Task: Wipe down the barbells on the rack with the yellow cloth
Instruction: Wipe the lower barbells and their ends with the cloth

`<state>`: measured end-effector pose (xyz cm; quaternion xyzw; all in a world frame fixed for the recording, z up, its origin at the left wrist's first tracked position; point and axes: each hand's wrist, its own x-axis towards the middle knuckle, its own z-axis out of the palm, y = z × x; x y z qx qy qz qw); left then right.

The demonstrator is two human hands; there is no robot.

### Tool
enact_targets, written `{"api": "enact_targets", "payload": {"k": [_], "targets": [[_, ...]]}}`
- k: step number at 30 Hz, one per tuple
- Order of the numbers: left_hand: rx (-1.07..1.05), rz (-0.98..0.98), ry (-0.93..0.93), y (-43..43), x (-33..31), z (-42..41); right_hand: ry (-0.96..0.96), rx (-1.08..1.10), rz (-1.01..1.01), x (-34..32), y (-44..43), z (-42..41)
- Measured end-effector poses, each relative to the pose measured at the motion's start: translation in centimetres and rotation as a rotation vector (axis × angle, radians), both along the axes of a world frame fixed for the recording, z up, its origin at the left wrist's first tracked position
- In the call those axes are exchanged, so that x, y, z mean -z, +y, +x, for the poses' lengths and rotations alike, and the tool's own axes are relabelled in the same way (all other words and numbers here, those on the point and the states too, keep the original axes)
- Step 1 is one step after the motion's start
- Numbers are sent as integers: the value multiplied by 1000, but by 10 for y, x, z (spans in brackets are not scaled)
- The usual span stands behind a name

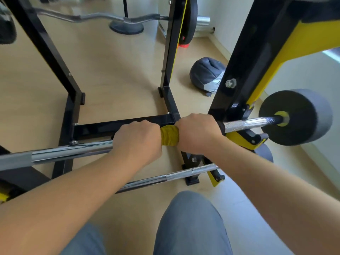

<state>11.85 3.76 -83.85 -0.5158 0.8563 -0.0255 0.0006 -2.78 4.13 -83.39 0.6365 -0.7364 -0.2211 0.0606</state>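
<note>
A chrome barbell [73,150] runs across the view at mid height, resting on the black and yellow rack [244,74]. A yellow cloth [169,135] is wrapped around the bar's middle. My left hand [137,139] grips the bar and the cloth's left end. My right hand [197,132] grips the cloth's right end on the bar. Right of it the knurled bar continues to a grey weight plate [303,116]. A second, thinner barbell [165,178] lies lower down, beneath my arms. A curved bar [92,16] hangs on the rack's far side.
A grey medicine ball [204,74] lies on the wooden floor by the wall. A black plate [190,21] hangs on the far upright [170,57], a round base [126,27] stands behind. My knees in grey trousers [191,227] fill the bottom.
</note>
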Motion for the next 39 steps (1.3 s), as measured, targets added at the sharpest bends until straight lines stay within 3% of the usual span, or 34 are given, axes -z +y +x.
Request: {"api": "enact_targets", "payload": {"k": [1, 3, 5, 7, 11, 13, 16, 20, 23, 25, 27, 30, 33, 34, 36, 38, 39], "targets": [[7, -12, -1, 1, 1, 1, -27, 24, 195, -11, -9, 2], [8, -5, 8, 2, -1, 2, -317, -72, 480, -30, -29, -3], [0, 33, 8, 1, -3, 1, -416, -143, 528, -41, -22, -12], [-5, 82, 7, -1, -5, -1, -401, -154, 322, -38, -6, -15], [-3, 175, 12, -9, -11, -2, -211, -360, -428, 10, 26, -11], [3, 171, 22, -9, -10, -1, -246, -411, -556, 17, 23, -12], [3, 129, 8, -3, -5, -2, -201, -300, -171, -1, 21, -10], [9, 68, 28, -1, -5, 0, -324, -241, 0, -30, 12, -6], [-10, 31, 49, 0, -2, 1, -467, -80, 451, -43, -13, -1], [-24, 37, 35, 0, 0, 0, -466, -57, 599, -49, -20, -1], [-13, 50, 22, -2, -1, -2, -433, -46, 485, -44, -20, 2], [-11, 103, 0, -6, -4, -3, -147, 80, -16, -15, 0, 7], [-12, 125, 13, -9, -4, -3, -149, -363, -497, 14, 15, -3], [-13, 124, 18, -9, -3, -3, -178, -418, -526, 16, 18, -8], [-18, 128, 18, -8, -1, -3, -198, -376, -289, 8, 15, -7], [-7, 102, 6, -8, 0, -3, -118, -247, 106, -12, -1, 2], [-3, 85, 3, -8, -1, -2, -170, -186, 308, -24, -10, 5]]}}
